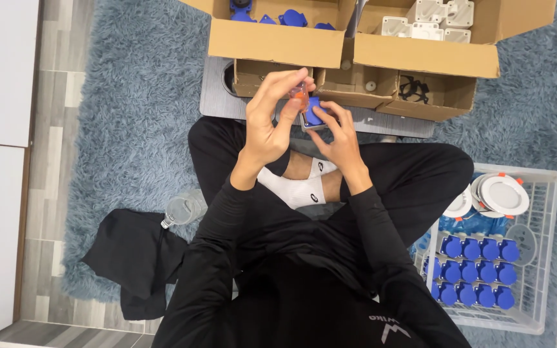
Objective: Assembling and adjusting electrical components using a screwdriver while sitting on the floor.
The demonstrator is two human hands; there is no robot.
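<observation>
I sit cross-legged on a shaggy blue-grey rug. My left hand (271, 119) pinches a small orange and clear part (300, 95) between thumb and fingers, right above a blue socket piece (314, 113). My right hand (336, 135) grips that blue socket piece from below and the right. Both hands are raised in front of two open cardboard boxes. My fingers cover much of the small part.
The left cardboard box (275, 42) holds blue parts, the right box (430, 55) white parts; smaller boxes (430, 96) sit beneath. A white wire crate (543, 258) at right holds rows of blue sockets and round white lamps (503, 194). A plastic bottle (184, 208) and black cloth (133, 258) lie left.
</observation>
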